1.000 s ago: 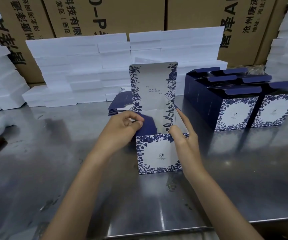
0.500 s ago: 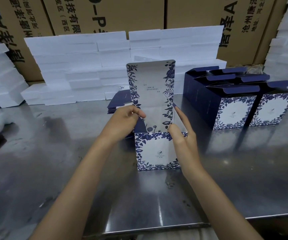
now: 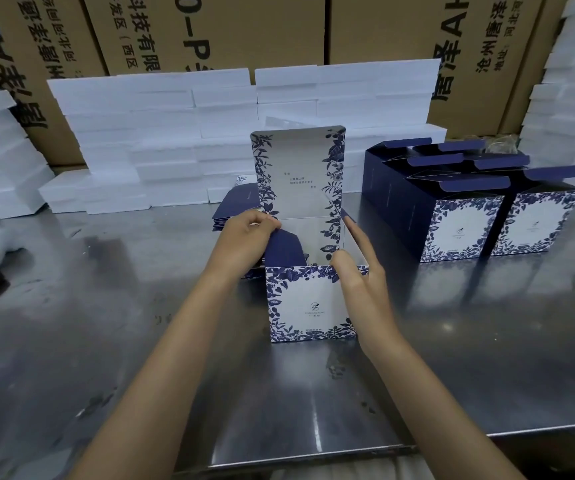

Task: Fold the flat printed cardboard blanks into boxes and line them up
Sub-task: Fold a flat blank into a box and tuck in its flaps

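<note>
A half-folded box (image 3: pixel 310 303) stands upright on the steel table (image 3: pixel 106 323), near the middle, with its white front panel and blue leaf border facing the camera. Its tall lid (image 3: pixel 298 171) rises straight up from the back edge, the printed inside showing.

The left hand (image 3: pixel 244 237) sits at the box's upper left corner. Its fingers are curled, and the grip pinches the dark blue side flap (image 3: pixel 284 245), which leans inward over the open top. The left forearm runs up from the lower left of the view, wrist roughly level with the box's rim.

The right hand (image 3: pixel 358 275) is at the box's upper right corner. Its thumb rests on the top edge of the front panel while the fingers stretch out nearly straight along the right side, pointing away toward the lid; the fingertips touch the small right flap (image 3: pixel 343 216). This grip is released rather than clenched: flat fingers pressing, not wrapped round anything. The right forearm comes in from the lower right.

Just behind the box, partly hidden by the left hand, lies a low stack of flat dark blue blanks (image 3: pixel 234 209). To the right, well apart from the hands, finished boxes (image 3: pixel 459 226) stand in rows with their top flaps raised. White foam blocks (image 3: pixel 161 133) are piled along the back of the table, in front of large brown cartons (image 3: pixel 230 29) printed with black characters.
</note>
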